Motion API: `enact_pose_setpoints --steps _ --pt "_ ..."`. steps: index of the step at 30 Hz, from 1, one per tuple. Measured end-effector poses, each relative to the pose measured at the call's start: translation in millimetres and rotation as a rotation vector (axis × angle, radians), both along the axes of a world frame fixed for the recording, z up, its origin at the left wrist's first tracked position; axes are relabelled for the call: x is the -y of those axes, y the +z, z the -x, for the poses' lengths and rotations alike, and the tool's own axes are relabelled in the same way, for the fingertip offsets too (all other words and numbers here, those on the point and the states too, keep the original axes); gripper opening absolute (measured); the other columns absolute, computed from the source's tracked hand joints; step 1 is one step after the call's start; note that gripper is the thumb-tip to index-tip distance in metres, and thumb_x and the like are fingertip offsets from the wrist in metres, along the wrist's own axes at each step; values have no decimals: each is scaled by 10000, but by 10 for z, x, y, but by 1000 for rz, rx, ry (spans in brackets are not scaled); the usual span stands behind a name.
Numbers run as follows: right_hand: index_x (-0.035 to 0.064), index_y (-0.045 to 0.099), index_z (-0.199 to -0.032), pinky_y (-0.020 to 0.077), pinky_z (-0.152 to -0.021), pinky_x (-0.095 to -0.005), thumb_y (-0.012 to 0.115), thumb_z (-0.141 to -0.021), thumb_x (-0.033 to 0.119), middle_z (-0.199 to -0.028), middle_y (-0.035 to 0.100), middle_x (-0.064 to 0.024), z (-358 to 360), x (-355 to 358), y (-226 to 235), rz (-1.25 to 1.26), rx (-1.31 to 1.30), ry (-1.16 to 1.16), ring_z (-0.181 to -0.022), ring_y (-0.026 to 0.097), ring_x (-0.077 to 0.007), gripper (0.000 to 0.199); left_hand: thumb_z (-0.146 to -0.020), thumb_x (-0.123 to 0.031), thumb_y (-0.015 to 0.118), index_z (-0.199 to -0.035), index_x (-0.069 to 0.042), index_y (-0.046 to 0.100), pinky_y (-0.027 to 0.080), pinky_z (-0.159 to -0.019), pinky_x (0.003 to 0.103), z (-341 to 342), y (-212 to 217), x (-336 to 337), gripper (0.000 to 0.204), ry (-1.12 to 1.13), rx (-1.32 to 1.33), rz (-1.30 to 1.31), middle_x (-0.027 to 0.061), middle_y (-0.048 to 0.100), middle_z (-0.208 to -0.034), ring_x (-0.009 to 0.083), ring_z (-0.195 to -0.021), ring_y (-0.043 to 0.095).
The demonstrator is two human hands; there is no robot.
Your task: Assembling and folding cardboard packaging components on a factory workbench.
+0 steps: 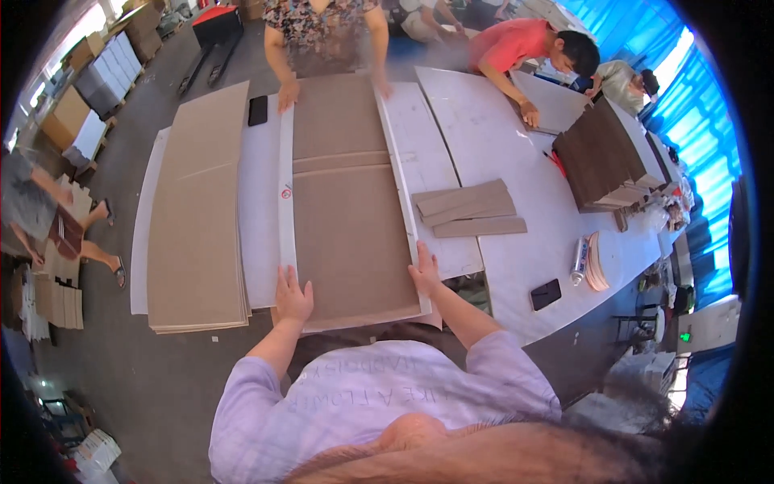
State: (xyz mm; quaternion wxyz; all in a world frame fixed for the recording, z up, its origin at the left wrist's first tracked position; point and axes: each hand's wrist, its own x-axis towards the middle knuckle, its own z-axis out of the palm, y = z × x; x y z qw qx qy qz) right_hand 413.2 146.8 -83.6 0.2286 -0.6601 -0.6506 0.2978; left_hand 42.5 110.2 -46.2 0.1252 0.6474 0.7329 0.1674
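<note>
Head view: fingers spread, the left hand (294,300) and right hand (425,273) touch a brown cardboard panel (351,242) lying on the white table (427,145); we judge its white side flaps (286,161) raised, its near end not yet.

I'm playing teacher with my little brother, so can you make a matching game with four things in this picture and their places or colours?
Things
1. Left hand
2. Right hand
3. Brown strips
4. Curtains

Places and colours
A. Bright blue, at the picture's right
B. At the left side of the white-edged cardboard piece
C. Lying on the white tabletop
D. At that cardboard piece's right side

Pairs: 1-B, 2-D, 3-C, 4-A
</note>
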Motion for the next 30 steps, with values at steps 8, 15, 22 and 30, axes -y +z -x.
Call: enact_pose_setpoints --steps 8,15,22,30 --pt "167 235 -1478 156 -1113 -562 483 -895 441 -1546 154 -138 607 76 644 -68 519 122 -1427 110 -355 690 -882 -278 558 -1445 -38 233 225 -1094 486 459 -331 -32 693 -50 248 2 205 276 -1481 340 -1357 303" --pt "249 273 -1468 132 -1104 -597 461 -895 519 -1552 148 -117 620 121 669 -12 595 204 -1435 83 -346 660 -890 -252 549 -1453 -36 205 168 -1099 488 478 -321 9 694 -31 344 96 155 296 -1483 316 -1365 293" --pt "213 339 -1435 183 -1099 -573 527 -872 475 -1525 221 -117 647 211 719 -136 592 163 -1422 146 -329 649 -899 -216 562 -1452 -15 203 178 -1136 400 624 -150 88 690 -2 712 -28 175 288 -1485 309 -1381 270" --pt "173 593 -945 394 -815 -384 664 -759 279 -956 551 -10 642 918 529 -424 306 584 -967 526 -219 226 -928 -205 538 -1399 3 342 234 -1121 380 761 287 638 551 -39 550 -130 174 338 -1460 306 -1359 315"
